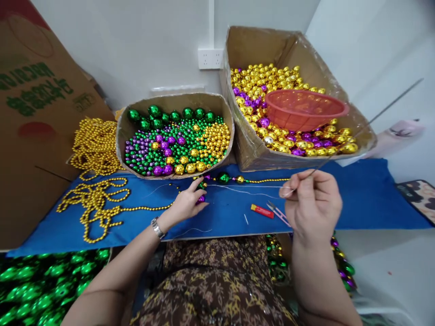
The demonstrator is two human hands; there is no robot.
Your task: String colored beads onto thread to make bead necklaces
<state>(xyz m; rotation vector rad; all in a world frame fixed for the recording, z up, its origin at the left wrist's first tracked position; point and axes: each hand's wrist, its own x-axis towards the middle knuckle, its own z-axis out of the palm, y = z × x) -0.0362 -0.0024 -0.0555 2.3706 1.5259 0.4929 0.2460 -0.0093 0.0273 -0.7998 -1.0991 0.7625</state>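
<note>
My left hand [186, 203] wears a metal watch and lies over the blue cloth in front of the smaller bead box. Its fingers are apart, touching small green and gold beads, with a purple bead [201, 198] showing between index finger and thumb. Pinched in my right hand [311, 201] is a long thin needle [396, 103], slanting up to the right. White thread [251, 186] stretches between the two hands. Behind it lies a strand with a green bead [224, 177], a gold bead [240, 179] and a chain of tiny gold beads.
A smaller cardboard box [175, 97] holds green, purple and gold beads. The larger box [244, 149] holds gold and purple beads under a red basket [306, 108]. Gold bead chains [95, 199] lie left. A red lighter [262, 211] and pink-handled snips [279, 214] rest on the cloth.
</note>
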